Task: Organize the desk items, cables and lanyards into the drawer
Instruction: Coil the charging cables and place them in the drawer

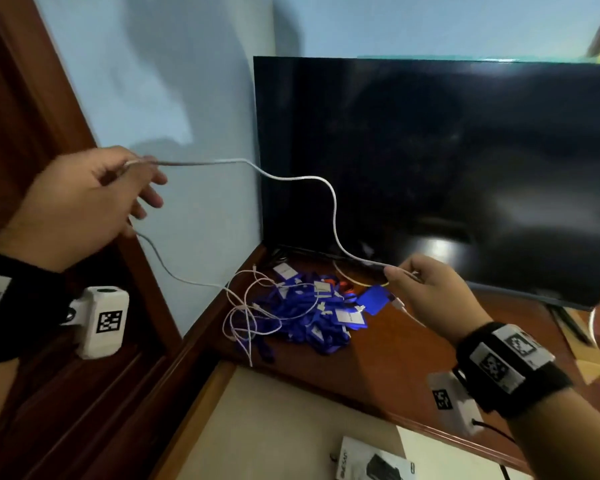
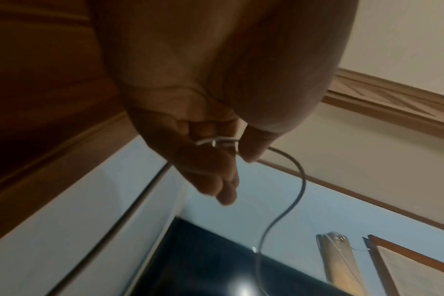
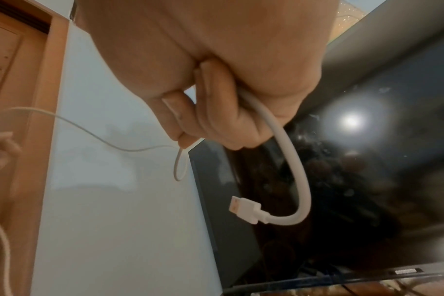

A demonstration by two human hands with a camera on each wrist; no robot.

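Note:
A white USB cable [image 1: 333, 202] is stretched in the air between my two hands. My left hand [image 1: 84, 202] is raised at the left and pinches one part of it between thumb and fingers [image 2: 226, 144]. My right hand [image 1: 426, 292], lower and in front of the monitor, grips the cable near its USB plug [image 3: 243, 210], which dangles below the fist [image 3: 216, 120]. A pile of blue lanyards [image 1: 309, 313] with white cards lies on the wooden desk [image 1: 378, 358], tangled with thin pinkish-white cables [image 1: 246, 306]. The open drawer [image 1: 274, 427] is below the desk edge.
A large dark monitor [image 1: 447, 168] stands at the back of the desk. A blue card [image 1: 374, 299] lies beside the lanyards. A boxed item [image 1: 371, 462] lies in the drawer. A wooden cabinet [image 1: 21, 98] rises on the left against the pale blue wall.

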